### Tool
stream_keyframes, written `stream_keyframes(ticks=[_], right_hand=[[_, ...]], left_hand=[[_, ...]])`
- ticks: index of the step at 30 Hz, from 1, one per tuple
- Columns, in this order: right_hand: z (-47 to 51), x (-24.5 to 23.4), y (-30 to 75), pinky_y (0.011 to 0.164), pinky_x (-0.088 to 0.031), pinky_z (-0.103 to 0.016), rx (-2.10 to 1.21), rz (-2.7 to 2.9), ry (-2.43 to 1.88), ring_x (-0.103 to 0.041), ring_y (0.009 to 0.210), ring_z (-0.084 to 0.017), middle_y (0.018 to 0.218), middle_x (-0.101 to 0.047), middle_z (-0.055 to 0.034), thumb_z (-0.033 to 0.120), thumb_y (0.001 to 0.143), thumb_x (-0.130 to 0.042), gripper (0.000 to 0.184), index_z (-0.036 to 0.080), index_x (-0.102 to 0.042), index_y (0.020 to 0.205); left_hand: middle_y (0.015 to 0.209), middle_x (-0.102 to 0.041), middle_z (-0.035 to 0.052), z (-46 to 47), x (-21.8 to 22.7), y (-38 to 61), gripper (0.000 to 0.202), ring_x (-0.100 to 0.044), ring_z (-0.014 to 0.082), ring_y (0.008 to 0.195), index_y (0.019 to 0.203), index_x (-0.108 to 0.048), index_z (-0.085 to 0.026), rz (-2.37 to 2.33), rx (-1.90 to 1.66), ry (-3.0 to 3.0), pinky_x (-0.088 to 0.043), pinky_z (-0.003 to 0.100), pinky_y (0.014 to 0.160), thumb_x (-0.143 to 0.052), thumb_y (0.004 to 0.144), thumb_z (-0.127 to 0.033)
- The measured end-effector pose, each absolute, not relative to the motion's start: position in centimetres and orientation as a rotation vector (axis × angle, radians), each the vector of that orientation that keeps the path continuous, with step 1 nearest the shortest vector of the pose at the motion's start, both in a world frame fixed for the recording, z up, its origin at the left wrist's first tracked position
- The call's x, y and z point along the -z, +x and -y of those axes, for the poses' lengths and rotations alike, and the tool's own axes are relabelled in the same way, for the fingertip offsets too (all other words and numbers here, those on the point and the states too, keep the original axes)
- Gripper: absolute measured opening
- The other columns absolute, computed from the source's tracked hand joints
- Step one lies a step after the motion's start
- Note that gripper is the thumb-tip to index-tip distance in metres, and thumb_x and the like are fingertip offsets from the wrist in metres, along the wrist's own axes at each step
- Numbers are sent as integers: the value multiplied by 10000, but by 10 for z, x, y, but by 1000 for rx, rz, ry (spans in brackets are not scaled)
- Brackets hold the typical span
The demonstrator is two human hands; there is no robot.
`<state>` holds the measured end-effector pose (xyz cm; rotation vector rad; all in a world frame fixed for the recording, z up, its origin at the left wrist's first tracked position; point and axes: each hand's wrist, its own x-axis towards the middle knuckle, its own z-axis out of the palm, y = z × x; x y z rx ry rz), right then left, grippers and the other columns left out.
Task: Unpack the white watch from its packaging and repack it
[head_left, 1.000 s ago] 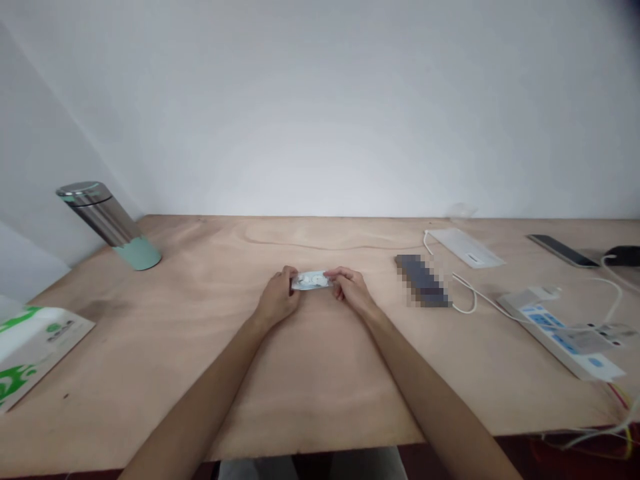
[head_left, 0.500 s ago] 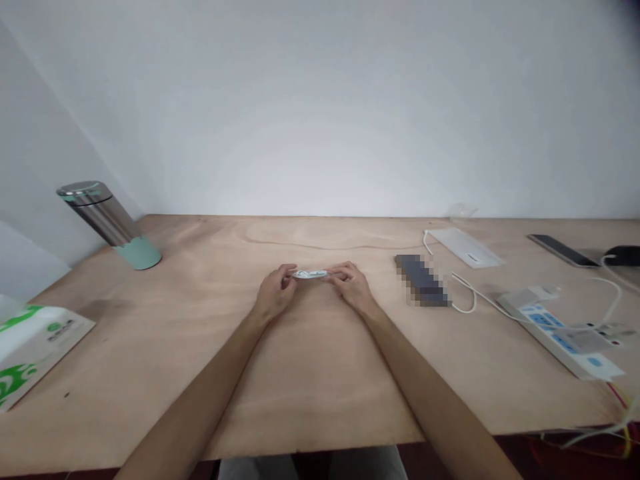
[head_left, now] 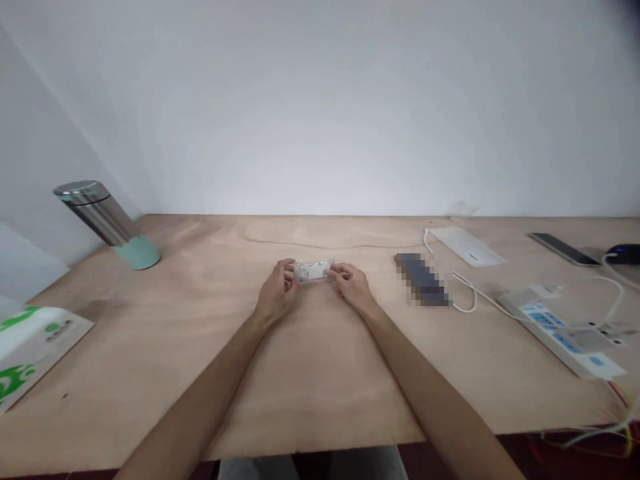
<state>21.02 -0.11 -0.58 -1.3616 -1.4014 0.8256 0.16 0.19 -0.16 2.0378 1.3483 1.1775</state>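
Observation:
Between my two hands is a small, flat clear plastic packet (head_left: 315, 271) with something white inside; its contents are too small to name. My left hand (head_left: 278, 291) pinches the packet's left end, the fingers curled around it. At the other end, my right hand (head_left: 351, 283) grips the packet between thumb and fingers. The packet is held just over the wooden table (head_left: 320, 373), its broad white face turned toward me.
To the right lie a pixelated phone (head_left: 423, 280), a white power bank-like slab (head_left: 467, 247) with a cable, a dark phone (head_left: 563, 249) and a power strip (head_left: 555, 327). At left stand a steel and mint flask (head_left: 107, 223) and a green-white tissue pack (head_left: 43, 353).
The packet has tipped from nearly edge-on to show its broad face. My fingers have shifted slightly on its ends; both arms stay almost in place.

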Motion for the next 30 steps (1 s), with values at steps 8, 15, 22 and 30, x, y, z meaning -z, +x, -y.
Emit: stream_keyframes(ticks=[8, 15, 22, 30], right_hand=[[-1, 10, 208, 583, -408, -239, -732, 1510, -1359, -523, 611, -130, 706, -637, -5, 493, 764, -597, 326, 184, -694, 802], [-1, 11, 208, 562, -388, -232, -741, 1544, -1430, -528, 590, -131, 630, -610, 9, 492, 777, -568, 325, 184, -656, 716], [-1, 11, 208, 544, -350, -241, -622, 1675, -1541, -533, 580, -133, 620, -623, 7, 483, 816, -539, 337, 195, -635, 670], [4, 5, 202, 610, -383, -253, -522, 1604, -1681, -573, 688, -147, 759, -643, 22, 374, 802, -593, 211, 240, -587, 964]], left_hand=[[1085, -548, 62, -3, 5, 0, 418, -570, 91, 670, 1267, -423, -209, -1326, -1220, 2094, -512, 251, 643, -490, 855, -210], [1072, -580, 98, -7, 6, 0, 366, -573, 186, 873, 1217, -507, -171, -1370, -1050, 2267, -480, 377, 862, -495, 853, -210], [1028, -585, 116, -7, 4, -1, 365, -525, 250, 971, 1217, -546, -152, -1486, -881, 2433, -435, 438, 918, -475, 877, -264], [1140, -573, 120, -7, 7, 1, 326, -505, 260, 1086, 1163, -585, -160, -1500, -860, 2491, -422, 426, 962, -452, 895, -289]])
